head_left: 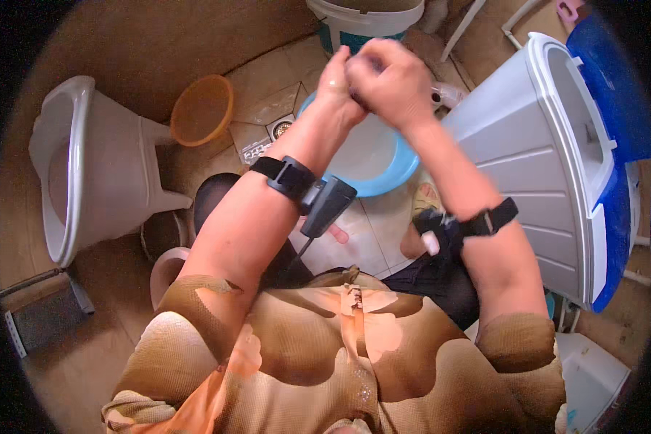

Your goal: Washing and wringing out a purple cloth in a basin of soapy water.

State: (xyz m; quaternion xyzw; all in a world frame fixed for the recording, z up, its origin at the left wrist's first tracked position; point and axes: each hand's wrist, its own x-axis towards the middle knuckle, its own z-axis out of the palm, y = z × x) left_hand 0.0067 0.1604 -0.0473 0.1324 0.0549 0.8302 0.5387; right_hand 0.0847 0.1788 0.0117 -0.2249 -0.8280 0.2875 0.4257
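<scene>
My left hand point(335, 83) and my right hand point(392, 81) are pressed together above a blue basin point(401, 172) on the tiled floor. The right hand is closed over the left fingers, and both look wet. Something small and dark shows between them, but I cannot tell what it is. Each forearm wears a black strap; a black device hangs from the left one point(327, 206).
A white toilet point(79, 166) stands at the left, with an orange bowl point(202, 110) beside it. A floor drain point(282, 129) lies near the basin. A white and blue washing machine point(557, 166) fills the right. A white bucket point(365, 18) stands at the back.
</scene>
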